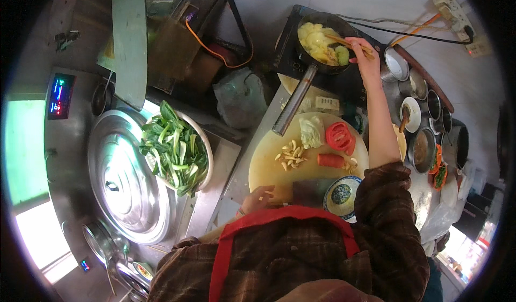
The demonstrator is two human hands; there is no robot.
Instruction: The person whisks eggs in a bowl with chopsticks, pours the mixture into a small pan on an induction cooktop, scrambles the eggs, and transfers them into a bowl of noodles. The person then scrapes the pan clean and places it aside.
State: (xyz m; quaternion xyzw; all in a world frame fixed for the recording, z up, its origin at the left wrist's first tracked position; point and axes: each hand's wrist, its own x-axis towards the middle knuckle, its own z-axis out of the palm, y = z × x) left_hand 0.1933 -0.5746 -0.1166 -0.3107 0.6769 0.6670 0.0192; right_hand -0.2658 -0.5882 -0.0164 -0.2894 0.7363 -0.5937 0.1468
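Note:
My right hand [364, 54] grips a pair of chopsticks [337, 39] at the far side. Their tips reach into the yellow pieces of food [316, 37] in a dark frying pan [294, 102], whose handle points toward me. My left hand [257, 200] is low by the near left edge of the round cutting board [263, 146], holding nothing I can see, fingers loosely apart. Close to it lies a cleaver [312, 190]. On the board are garlic cloves [291, 155], a cabbage piece [312, 131], a cut tomato [340, 137] and a carrot piece [330, 160].
The pan stands on a black cooktop [352, 84]. A patterned bowl [342, 194] sits at the board's near right. Leafy greens [174, 154] fill a white basin [206, 151] at left, beside a large metal lid [121, 194]. Several pots and bowls [422, 143] line the right.

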